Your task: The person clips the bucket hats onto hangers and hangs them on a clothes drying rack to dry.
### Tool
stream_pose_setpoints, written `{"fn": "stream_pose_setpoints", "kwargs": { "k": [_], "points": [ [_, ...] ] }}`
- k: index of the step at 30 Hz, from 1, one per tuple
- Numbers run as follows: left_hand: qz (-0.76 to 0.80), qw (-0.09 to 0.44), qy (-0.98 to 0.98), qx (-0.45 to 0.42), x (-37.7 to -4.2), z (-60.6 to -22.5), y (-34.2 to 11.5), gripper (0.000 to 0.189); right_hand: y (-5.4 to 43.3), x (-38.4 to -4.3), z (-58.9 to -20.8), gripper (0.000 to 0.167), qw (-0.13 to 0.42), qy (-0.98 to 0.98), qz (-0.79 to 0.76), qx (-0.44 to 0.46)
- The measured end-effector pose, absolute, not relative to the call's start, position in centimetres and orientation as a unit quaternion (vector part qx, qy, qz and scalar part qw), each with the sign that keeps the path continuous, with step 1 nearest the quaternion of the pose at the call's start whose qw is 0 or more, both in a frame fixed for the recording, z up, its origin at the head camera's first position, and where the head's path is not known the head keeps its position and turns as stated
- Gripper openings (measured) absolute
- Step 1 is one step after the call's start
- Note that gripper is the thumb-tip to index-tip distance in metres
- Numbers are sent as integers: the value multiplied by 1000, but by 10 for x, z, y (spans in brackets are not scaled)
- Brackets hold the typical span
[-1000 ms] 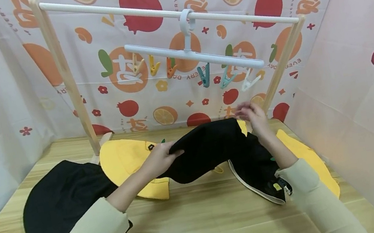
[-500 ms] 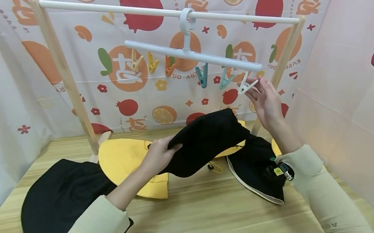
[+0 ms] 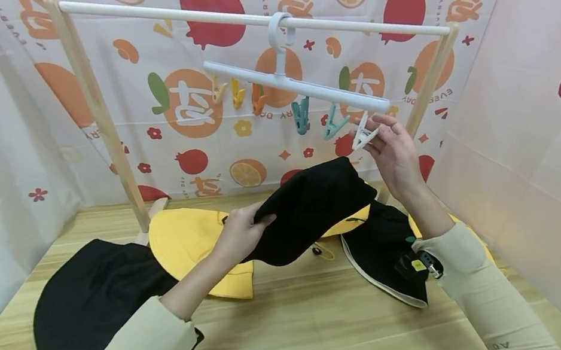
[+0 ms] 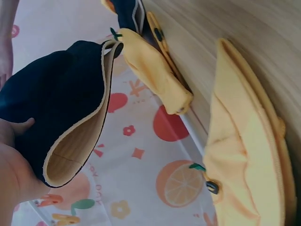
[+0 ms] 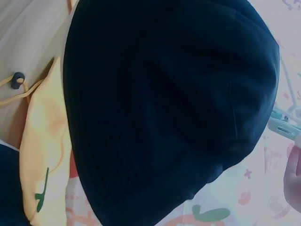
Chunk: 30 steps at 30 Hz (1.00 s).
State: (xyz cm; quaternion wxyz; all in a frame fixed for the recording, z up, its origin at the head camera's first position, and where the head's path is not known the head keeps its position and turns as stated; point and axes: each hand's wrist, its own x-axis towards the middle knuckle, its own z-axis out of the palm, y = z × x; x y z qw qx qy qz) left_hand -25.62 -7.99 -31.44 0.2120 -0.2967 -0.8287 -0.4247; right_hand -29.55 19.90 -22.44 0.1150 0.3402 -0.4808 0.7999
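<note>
Fabric of the black bucket hat with yellow lining (image 3: 312,206) is bunched in my left hand (image 3: 243,235), which grips its brim and holds it raised above the wooden table (image 3: 303,329), below the white clip hanger (image 3: 294,85). My right hand (image 3: 394,152) pinches the white plastic clothespin (image 3: 362,135) at the hanger's right end, just beside the hat.

The black hat (image 3: 313,209) is covering part of the yellow hat (image 3: 345,224) behind it. The right hand (image 5: 292,176) is showing only as a blurred sliver at the right wrist view's edge, and the left hand (image 4: 14,162) is being cropped too.
</note>
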Motion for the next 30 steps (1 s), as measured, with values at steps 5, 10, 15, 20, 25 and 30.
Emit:
{"fn": "stream_pose_setpoints", "kwargs": {
  "k": [5,10,15,20,25,30],
  "points": [
    [-426,219,-826,-299,-251,-308,-75,15,196,-290,-216,46,51,-475,801,361],
    [-423,225,-824,-303,-248,-304,-73,14,193,-283,-212,46,15,-490,789,369],
    [-420,226,-825,-303,-247,-304,-73,16,186,-276,-212,36,35,-520,777,352],
    [-421,234,-820,-308,-246,-302,-71,16,177,-272,-211,31,85,-540,774,320],
    [-426,234,-814,-318,-244,-300,-70,15,168,-272,-210,31,133,-541,774,302],
    [-427,227,-816,-317,-242,-300,-69,16,161,-270,-209,29,157,-544,768,300]
  ]
}}
